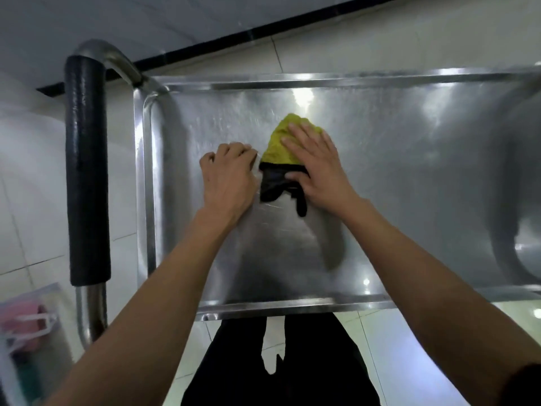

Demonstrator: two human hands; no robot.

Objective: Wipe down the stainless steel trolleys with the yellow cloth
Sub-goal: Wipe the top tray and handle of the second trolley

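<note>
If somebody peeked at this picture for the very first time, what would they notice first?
Probably the bright yellow cloth in the middle of the shiny steel trolley, because it is the only strong colour there. The right hand lies flat on top of it, and the left hand rests on the metal just beside it with curled fingers. At the left end stands the trolley's thick black handle.
</note>
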